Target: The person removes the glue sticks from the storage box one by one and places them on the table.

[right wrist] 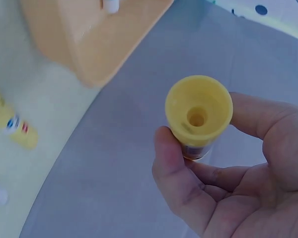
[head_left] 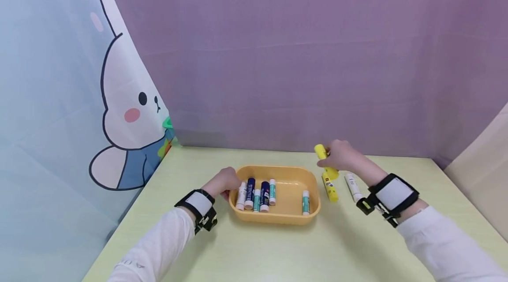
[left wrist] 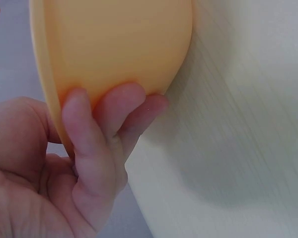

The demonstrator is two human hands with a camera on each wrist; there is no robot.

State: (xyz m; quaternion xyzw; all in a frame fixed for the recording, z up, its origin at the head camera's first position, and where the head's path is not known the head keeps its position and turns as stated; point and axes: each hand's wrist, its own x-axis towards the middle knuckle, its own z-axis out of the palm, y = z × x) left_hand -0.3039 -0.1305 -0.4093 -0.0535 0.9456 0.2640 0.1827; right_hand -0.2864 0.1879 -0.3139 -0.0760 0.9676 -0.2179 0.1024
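Note:
My left hand grips the left rim of an orange-yellow plastic tray. In the left wrist view its fingers press the tray's outer wall, with the thumb on the other side. My right hand pinches a yellow glue stick in the air beyond the tray's right end. The right wrist view shows the hollow round base of this glue stick between thumb and fingers. On the table below it lie another yellow glue stick and a white glue stick.
Inside the tray, several white, dark blue and teal glue sticks lie side by side at the left, among them a dark blue one. One small teal stick lies at the right. A purple curtain hangs behind the pale table.

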